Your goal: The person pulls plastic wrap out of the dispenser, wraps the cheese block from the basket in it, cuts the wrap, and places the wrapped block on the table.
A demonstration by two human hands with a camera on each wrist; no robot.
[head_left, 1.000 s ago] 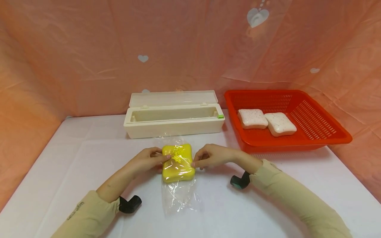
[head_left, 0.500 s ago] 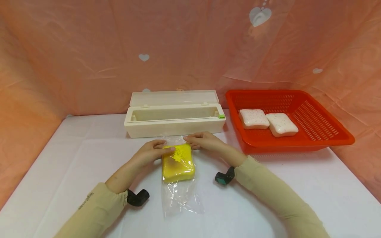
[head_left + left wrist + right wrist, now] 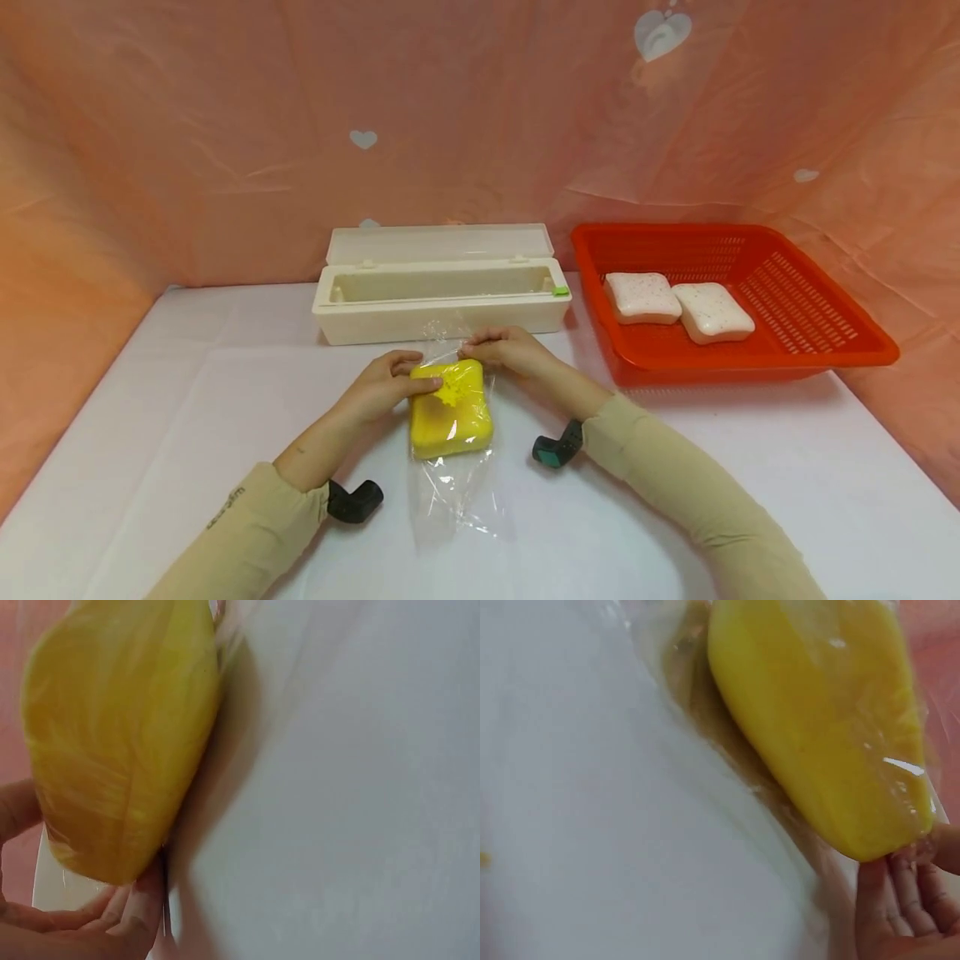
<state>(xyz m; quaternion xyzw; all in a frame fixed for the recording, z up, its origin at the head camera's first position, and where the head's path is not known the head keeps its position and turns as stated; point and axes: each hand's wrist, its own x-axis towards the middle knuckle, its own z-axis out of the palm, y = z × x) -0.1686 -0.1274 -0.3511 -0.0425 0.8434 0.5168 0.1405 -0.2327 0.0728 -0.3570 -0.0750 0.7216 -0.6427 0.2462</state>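
Observation:
A yellow square block with rounded corners (image 3: 450, 425), a flower-like mark on its top, lies wrapped in clear plastic film (image 3: 457, 500) that spreads past its near and far edges. My left hand (image 3: 386, 387) grips the block's left side, thumb on top and fingers at the side and below. At the far right corner, my right hand (image 3: 510, 354) pinches the film between thumb and fingers. The block (image 3: 120, 742) fills much of the left wrist view, tilted up off the table. In the right wrist view, fingertips (image 3: 907, 885) sit at the block's far end.
Behind the hands stands a long white box (image 3: 442, 321) with its lid raised and a green tab at its right end. To the right, a red basket (image 3: 750, 358) holds two white speckled blocks (image 3: 712, 312). A peach curtain (image 3: 465, 108) borders the white table (image 3: 225, 375).
My right hand has moved from the block's right side to its far right corner and now pinches film there. The film's far end has risen. My left hand has kept its grip.

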